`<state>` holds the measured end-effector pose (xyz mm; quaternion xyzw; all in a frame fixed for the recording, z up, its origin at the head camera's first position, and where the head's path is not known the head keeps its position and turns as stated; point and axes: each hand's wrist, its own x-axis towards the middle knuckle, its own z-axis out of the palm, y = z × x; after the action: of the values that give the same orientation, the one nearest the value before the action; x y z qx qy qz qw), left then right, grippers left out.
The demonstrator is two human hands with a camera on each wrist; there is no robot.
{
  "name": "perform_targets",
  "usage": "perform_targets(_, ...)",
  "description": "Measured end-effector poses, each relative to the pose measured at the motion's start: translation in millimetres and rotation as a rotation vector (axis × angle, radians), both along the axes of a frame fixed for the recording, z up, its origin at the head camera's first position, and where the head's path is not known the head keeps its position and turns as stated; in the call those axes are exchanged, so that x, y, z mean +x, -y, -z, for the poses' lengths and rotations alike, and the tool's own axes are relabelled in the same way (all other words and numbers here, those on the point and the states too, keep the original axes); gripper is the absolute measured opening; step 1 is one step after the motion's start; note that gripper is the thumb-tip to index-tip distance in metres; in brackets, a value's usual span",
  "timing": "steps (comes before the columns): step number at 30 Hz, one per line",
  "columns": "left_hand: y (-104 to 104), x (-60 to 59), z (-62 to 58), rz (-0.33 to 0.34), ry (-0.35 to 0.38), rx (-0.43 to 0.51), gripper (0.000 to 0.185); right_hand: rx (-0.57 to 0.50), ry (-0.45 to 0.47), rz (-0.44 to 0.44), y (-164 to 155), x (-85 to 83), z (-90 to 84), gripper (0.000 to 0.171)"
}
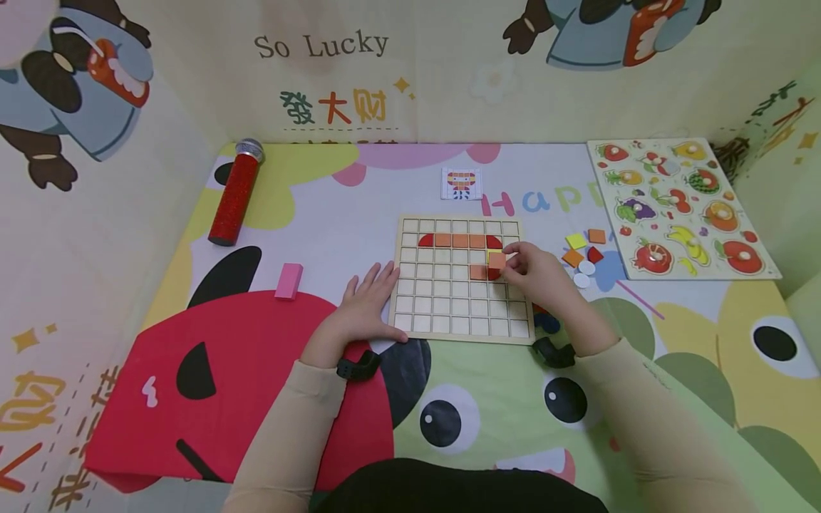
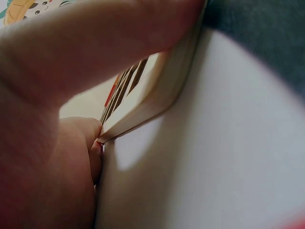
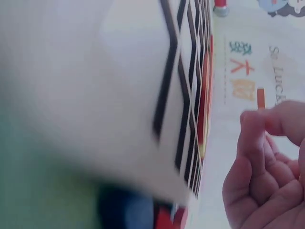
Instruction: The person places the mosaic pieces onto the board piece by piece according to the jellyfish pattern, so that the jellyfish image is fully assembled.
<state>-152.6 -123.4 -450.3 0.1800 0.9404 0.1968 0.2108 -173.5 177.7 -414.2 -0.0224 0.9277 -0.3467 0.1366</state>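
A wooden grid board (image 1: 442, 306) lies flat in the middle of the table. Along one upper row, orange square tiles (image 1: 460, 241) sit between two red rounded tiles (image 1: 426, 241). Lower right are an orange tile (image 1: 477, 272) and a red tile (image 1: 494, 273), beside a partly covered yellow one. My left hand (image 1: 359, 310) rests at the board's left edge, fingers spread, thumb at the near corner. Over the right columns, my right hand (image 1: 535, 274) pinches an orange square tile (image 3: 261, 98) between thumb and index finger; the right wrist view shows it raised above the board.
Loose yellow (image 1: 576, 241), orange, red and white pieces lie right of the board. A small pattern card (image 1: 461, 184) is behind it. Further right is a fruit puzzle board (image 1: 683, 206); to the left are a red microphone (image 1: 236, 192) and a pink block (image 1: 288, 281).
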Motion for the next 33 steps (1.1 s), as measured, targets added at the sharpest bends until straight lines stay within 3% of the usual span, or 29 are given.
perform_targets(13,0.3,0.3,1.1,0.001,0.0,0.007,0.116,-0.038,0.075,-0.039,30.4,-3.1,6.9,0.031)
perform_targets(23,0.9,0.9,-0.4,0.0,0.013,0.016,0.117,0.195,0.02,-0.124,46.0,-7.6,9.0,0.027)
perform_targets(33,0.4,0.8,-2.7,-0.001,0.015,0.015,0.117,0.239,-0.045,-0.139,48.5,-11.1,14.7,0.026)
